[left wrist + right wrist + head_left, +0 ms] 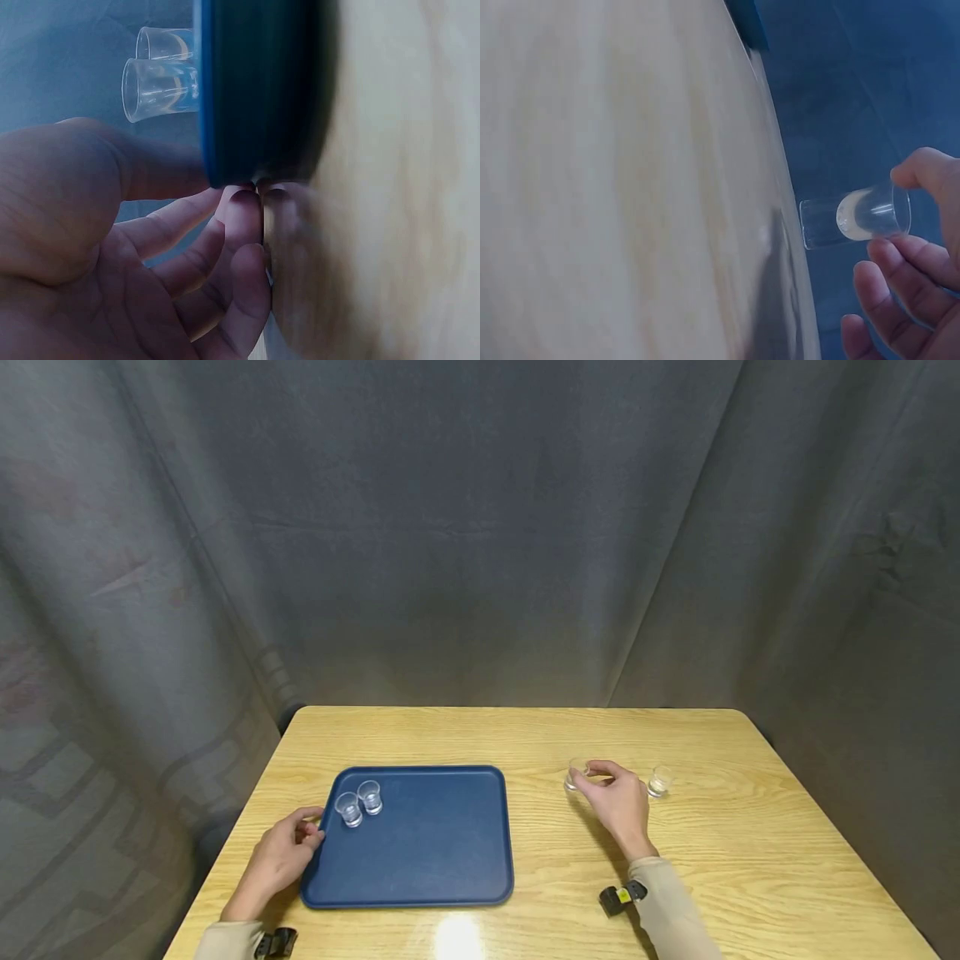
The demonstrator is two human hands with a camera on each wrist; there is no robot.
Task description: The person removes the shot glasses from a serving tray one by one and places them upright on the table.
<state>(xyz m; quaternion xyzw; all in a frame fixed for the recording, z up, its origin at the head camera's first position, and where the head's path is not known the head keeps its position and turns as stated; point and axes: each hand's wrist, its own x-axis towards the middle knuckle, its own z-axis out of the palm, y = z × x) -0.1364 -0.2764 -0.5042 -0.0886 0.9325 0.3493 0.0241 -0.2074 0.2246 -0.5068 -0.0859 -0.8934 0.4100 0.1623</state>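
My left hand (313,827) sits at the left rim of a blue tray (435,852). In the left wrist view its fingertips (244,206) press the tray's edge (255,90) and the thumb reaches over the rim. Two small clear cups (348,808) (369,796) stand upright in the tray's far left corner, close beside that hand, and both cups (161,90) also show in the left wrist view. Right of the tray, my right hand (588,774) pinches a third clear cup (576,772) near its rim. In the right wrist view this cup (855,216) lies between thumb and fingers (900,255), its base at the tabletop.
A fourth clear cup (660,782) stands on the wooden table (525,735), just right of my right hand. Grey curtains (480,527) hang behind and at both sides. The table's rounded far corners lie close to the curtain.
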